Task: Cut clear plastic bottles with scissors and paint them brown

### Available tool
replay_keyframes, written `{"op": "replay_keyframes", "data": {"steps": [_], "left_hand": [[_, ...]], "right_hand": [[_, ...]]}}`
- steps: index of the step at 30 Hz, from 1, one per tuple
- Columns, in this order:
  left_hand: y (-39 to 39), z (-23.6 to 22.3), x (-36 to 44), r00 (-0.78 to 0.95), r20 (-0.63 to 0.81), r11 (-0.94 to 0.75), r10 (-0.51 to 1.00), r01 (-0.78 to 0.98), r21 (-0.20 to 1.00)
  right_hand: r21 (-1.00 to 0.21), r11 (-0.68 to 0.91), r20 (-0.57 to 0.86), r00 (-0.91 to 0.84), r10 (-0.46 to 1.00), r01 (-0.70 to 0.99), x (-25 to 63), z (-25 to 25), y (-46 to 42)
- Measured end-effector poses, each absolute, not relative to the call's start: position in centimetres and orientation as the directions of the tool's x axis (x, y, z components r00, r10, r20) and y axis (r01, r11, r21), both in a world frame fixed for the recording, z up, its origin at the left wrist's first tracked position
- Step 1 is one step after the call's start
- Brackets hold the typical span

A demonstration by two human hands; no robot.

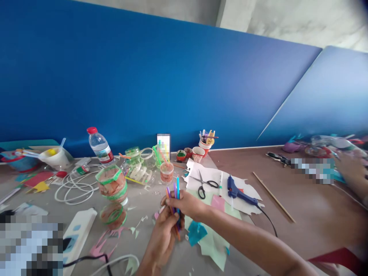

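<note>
My left hand (165, 233) and my right hand (185, 204) meet low in the middle of the view. Both are closed around a small bundle of coloured sticks (178, 188), with blue, purple and orange ends standing up above the fingers. Orange ends also poke out below. My right fingers pinch the upper part, while the left fingers wrap it lower down. Beyond the hands stands a small patterned cup (166, 173). Right of them, scissors (202, 184) and a blue glue gun (240, 193) lie on white paper (220, 176). Teal paper scraps (196, 233) are close to my right wrist.
A water bottle (100, 146), a coiled white cable (71, 188), a green-rimmed jar (112, 183) and a power strip (80, 237) occupy the left side. A wooden stick (273, 196) lies right. A blue partition (161, 80) bounds the back. Another person's hand (349, 168) shows far right.
</note>
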State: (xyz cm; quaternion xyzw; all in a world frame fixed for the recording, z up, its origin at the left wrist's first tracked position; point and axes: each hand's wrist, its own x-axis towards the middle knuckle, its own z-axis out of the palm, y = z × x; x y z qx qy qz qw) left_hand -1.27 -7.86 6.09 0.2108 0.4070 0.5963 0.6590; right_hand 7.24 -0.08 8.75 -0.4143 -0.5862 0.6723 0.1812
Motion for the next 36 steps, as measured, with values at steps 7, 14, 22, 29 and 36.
{"op": "replay_keyframes", "data": {"steps": [7, 14, 22, 29, 36], "left_hand": [[-7.4, 5.5, -0.9, 0.176, -0.268, 0.316, 0.947, -0.643, 0.698], [-5.4, 5.9, -1.2, -0.040, -0.537, 0.168, 0.842, -0.928, 0.333], [-4.7, 7.5, -1.7, -0.087, -0.577, 0.108, 0.812, -0.949, 0.295], [-4.5, 4.4, -2.3, -0.077, -0.615, 0.176, 0.784, -0.924, 0.339], [-4.1, 2.4, -2.1, -0.089, -0.566, 0.159, 0.820, -0.914, 0.373]], "right_hand": [[-0.883, -0.433, -0.292, -0.510, 0.809, -0.180, 8.4, 10.2, 0.6], [-0.848, -0.199, -0.110, -0.204, 0.973, -0.491, 8.0, 9.5, 0.8], [-0.948, -0.186, -0.075, -0.383, 0.921, -0.259, 7.2, 6.5, -1.3], [-0.901, 0.088, 0.100, -0.008, 0.995, -0.424, 14.0, 13.7, 7.7], [-0.906, 0.345, 0.226, 0.408, 0.885, -0.246, 19.1, 14.6, 18.7]]}}
